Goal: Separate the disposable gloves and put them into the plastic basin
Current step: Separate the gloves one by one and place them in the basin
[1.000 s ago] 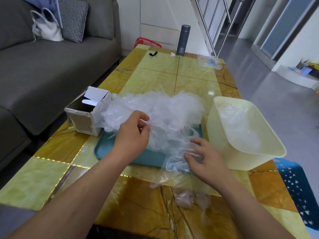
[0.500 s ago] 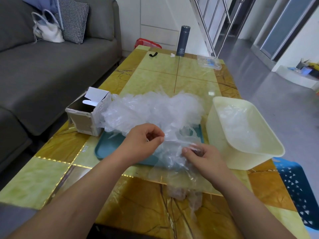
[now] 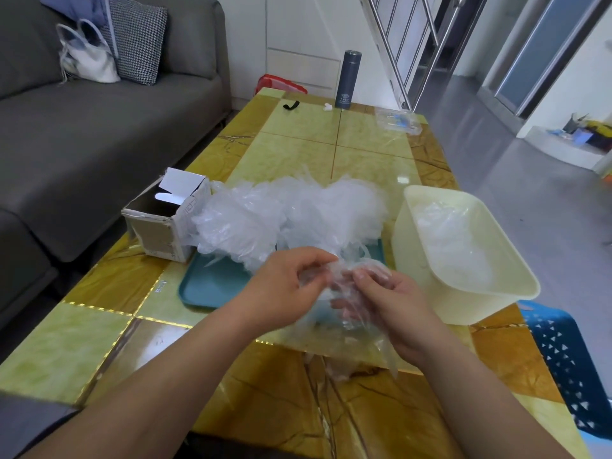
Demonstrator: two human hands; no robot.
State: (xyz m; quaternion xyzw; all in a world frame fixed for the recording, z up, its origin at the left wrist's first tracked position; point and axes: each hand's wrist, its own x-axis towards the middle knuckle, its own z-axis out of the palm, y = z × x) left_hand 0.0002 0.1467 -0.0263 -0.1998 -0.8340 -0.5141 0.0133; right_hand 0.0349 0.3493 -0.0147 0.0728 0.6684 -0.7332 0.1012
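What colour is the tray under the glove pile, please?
Teal tray, clearest in the head view.

Table (image 3: 298, 150) (yellow-green and amber tiled top) carries: teal tray (image 3: 212, 286), open box (image 3: 165, 223), cream basin (image 3: 463, 260), grey flask (image 3: 347, 81), clear packet (image 3: 397, 122).

We see a heap of clear gloves (image 3: 291, 217) beside a cream basin (image 3: 516, 286) holding a few more.
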